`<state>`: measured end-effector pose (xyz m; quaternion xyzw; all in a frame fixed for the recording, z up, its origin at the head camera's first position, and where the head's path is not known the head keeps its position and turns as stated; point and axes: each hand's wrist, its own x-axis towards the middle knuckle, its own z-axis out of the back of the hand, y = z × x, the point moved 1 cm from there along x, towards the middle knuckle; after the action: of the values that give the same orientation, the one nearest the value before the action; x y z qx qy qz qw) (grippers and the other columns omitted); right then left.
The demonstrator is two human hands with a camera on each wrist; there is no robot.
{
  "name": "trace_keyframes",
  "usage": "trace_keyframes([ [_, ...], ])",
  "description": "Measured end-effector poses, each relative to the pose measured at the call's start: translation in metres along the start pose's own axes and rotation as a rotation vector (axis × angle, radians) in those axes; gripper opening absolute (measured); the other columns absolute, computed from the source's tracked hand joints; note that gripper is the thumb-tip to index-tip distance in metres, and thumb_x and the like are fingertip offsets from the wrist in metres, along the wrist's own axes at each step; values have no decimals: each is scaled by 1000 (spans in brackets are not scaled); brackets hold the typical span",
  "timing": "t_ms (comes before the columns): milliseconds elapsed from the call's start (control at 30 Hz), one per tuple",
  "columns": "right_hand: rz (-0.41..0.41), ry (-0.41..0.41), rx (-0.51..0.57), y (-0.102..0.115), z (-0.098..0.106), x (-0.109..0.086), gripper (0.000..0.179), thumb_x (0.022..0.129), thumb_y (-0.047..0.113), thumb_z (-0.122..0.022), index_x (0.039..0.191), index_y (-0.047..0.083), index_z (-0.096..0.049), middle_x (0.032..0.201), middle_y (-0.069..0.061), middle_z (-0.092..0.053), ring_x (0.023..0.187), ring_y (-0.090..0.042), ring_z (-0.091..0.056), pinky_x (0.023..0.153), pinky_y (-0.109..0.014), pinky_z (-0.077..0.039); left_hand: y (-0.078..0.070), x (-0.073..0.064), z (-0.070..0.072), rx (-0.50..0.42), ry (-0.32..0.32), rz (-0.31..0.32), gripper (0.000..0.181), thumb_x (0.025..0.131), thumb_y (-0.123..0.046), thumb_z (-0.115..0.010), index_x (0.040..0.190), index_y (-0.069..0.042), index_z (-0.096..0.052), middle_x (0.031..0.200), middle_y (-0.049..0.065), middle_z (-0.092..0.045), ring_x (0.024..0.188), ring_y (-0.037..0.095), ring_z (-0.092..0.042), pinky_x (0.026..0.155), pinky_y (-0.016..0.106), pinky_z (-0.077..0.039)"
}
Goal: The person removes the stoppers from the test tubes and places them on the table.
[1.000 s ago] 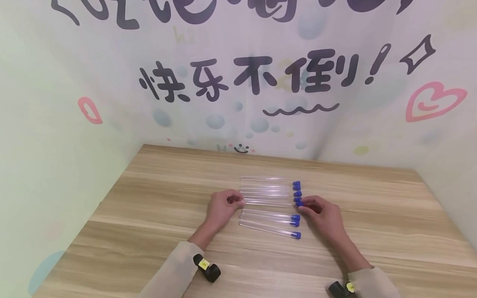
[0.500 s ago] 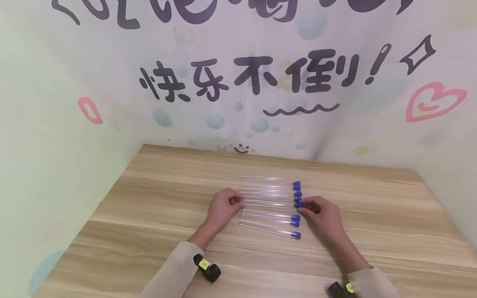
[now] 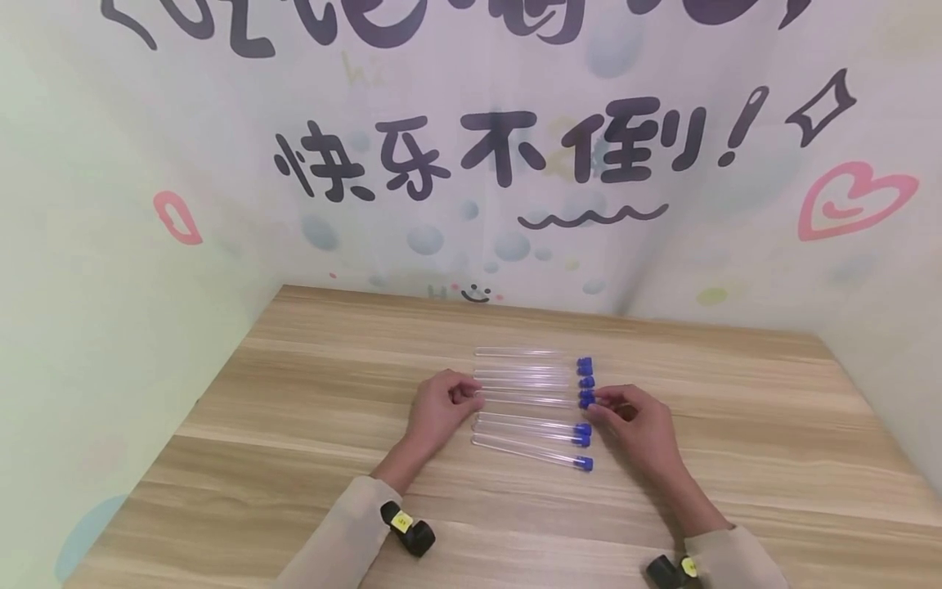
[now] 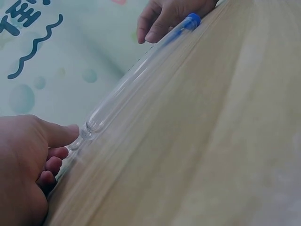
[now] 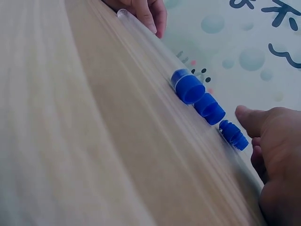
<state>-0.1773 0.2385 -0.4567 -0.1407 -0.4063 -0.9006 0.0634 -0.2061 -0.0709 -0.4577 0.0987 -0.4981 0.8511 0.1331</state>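
Several clear test tubes lie side by side on the table in the head view, rounded ends to the left. My left hand [image 3: 440, 409] pinches the rounded end of a test tube [image 3: 530, 401] in the middle of the row. At that tube's other end, my right hand [image 3: 639, 421] holds a blue cap [image 3: 586, 403] between thumb and fingertips; the cap meets the tube's mouth. The nearest tube [image 3: 526, 451] wears a blue cap [image 3: 584, 464]. In the right wrist view, my right hand [image 5: 277, 155] partly hides the farther caps [image 5: 233, 135].
Farther back, more tubes [image 3: 522, 353] lie with blue caps [image 3: 585, 366] at their right ends. A wooden table [image 3: 294, 368] reaches back to a printed white cloth [image 3: 412, 254]. Wrist cameras [image 3: 412, 532] are strapped over both sleeves.
The blue cap in my right hand has shifted slightly left, closer to the tube's mouth. My left hand stays at the tube's rounded end, almost still.
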Motion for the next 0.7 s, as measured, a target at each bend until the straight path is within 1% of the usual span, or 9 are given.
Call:
trace_keyframes([
  [100, 18, -13, 6, 1, 1, -3, 20, 84, 24, -75, 101, 14, -70, 88, 5, -66, 80, -12, -61, 69, -17, -48, 1, -3, 0, -18, -9, -1, 17, 77, -14, -80, 91, -11, -71, 74, -5, -58, 66, 11, -51, 58, 24, -45],
  [233, 44, -7, 8, 2, 1, -8, 18, 82, 19, -77, 98, 15, -70, 86, 7, -66, 77, -10, -60, 67, -18, -48, 0, -7, 1, -31, 13, -4, 16, 78, -15, -80, 90, -12, -71, 73, -6, -58, 65, 10, -51, 57, 24, -45],
  [367, 80, 31, 32, 3, 1, -12, 18, 80, 14, -78, 97, 16, -71, 86, 8, -67, 74, -9, -61, 65, -20, -49, -3, -11, 2, -31, 45, -23, 14, 78, -13, -79, 89, -11, -71, 76, -6, -60, 67, 11, -52, 58, 24, -46],
  [500, 116, 60, 35, 2, 1, -14, 18, 80, 12, -77, 96, 17, -72, 89, 9, -68, 74, -8, -62, 64, -21, -50, -3, -13, 3, -35, 72, -40, 13, 78, -11, -79, 90, -9, -72, 78, -4, -61, 69, 11, -53, 60, 24, -46],
  [700, 127, 101, 27, 2, 1, -14, 19, 80, 12, -78, 98, 19, -74, 93, 12, -68, 81, -7, -62, 68, -21, -50, -3, -12, 3, -6, 113, -46, 14, 77, -10, -80, 90, -8, -74, 78, -5, -61, 69, 10, -53, 61, 23, -47],
])
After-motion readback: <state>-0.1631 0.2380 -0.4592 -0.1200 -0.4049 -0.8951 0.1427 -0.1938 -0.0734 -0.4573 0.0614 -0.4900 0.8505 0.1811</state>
